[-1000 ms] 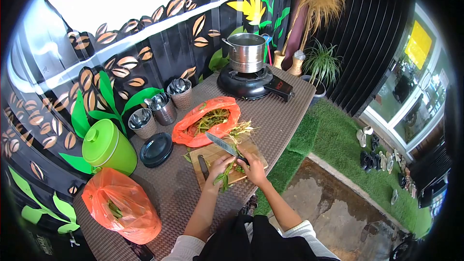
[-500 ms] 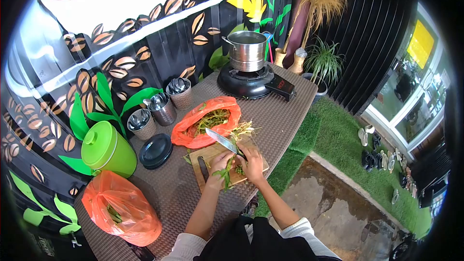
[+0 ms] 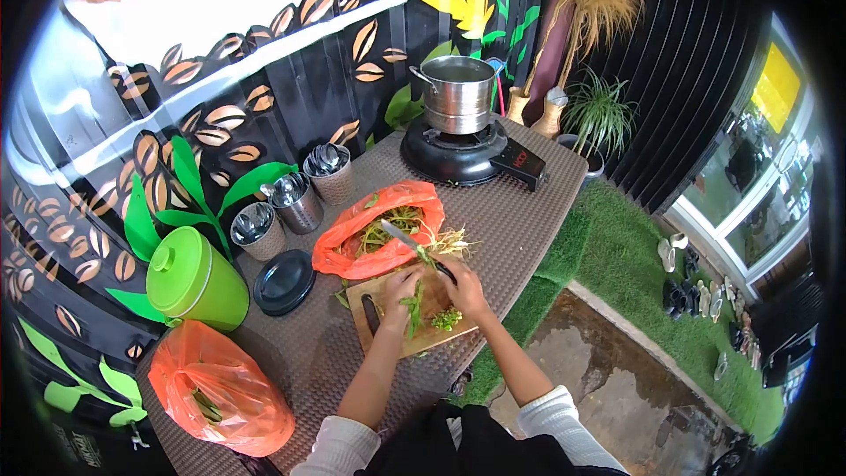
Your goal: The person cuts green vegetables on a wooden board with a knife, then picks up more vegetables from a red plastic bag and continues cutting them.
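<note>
My left hand (image 3: 404, 287) is closed around some leafy green stems (image 3: 413, 313), held over the wooden cutting board (image 3: 366, 286). Just right of it, my right hand (image 3: 465, 286) grips a knife (image 3: 401, 234) by its black handle. The blade points up and left, across the edge of an open orange plastic bag (image 3: 335, 257) of greens. A small heap of chopped greens (image 3: 447, 319) lies on the board below my right hand. Pale roots (image 3: 455, 243) stick out beyond the knife, beside the bag.
A steel pot (image 3: 458, 97) stands on a black stove (image 3: 449, 157) at the table's far end. Along the wall are cutlery holders (image 3: 330, 183), dark plates (image 3: 284, 282) and a green lidded bucket (image 3: 196, 278). A tied orange bag (image 3: 220, 388) sits front left.
My right hand and the knife have moved away from my left hand, uncovering more of the chopped greens. My left hand keeps its hold on the stems. The view has shifted slightly.
</note>
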`<state>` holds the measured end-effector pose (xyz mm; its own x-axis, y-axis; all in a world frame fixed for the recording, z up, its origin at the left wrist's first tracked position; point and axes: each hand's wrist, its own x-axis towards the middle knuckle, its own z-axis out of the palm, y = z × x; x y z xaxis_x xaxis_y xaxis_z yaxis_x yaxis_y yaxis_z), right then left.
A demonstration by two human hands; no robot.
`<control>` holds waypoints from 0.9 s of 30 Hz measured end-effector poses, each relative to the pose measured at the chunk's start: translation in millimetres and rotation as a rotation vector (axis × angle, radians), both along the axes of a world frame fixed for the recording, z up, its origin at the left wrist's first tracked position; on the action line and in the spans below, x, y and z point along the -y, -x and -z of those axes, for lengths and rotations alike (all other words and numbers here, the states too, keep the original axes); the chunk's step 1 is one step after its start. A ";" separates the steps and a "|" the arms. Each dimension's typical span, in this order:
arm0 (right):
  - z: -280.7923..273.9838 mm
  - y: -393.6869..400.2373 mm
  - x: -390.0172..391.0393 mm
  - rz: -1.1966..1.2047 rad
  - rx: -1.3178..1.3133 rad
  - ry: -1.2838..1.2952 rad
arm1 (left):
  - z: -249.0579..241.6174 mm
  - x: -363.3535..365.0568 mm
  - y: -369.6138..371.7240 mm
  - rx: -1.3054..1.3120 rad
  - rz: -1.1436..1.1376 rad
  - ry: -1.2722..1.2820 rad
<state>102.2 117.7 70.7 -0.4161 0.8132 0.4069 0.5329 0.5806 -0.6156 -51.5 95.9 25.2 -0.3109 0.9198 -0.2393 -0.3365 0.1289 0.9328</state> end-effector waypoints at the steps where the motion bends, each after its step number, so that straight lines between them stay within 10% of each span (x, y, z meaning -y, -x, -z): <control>1: 3.2 1.6 -8.1 -0.040 -0.142 0.111 | 7.5 -6.1 0.4 0.032 -0.032 -0.060; 10: -8.4 -3.1 -40.8 -0.180 -0.880 1.039 | 32.7 -58.7 19.6 0.040 -0.102 -0.090; 18: 16.8 -18.8 -93.2 -0.038 -0.540 1.124 | 2.4 -38.2 18.3 0.121 -0.061 -0.105; 27: 9.1 -19.3 -79.7 0.041 -0.772 1.004 | -7.5 -8.4 20.9 0.087 -0.091 0.037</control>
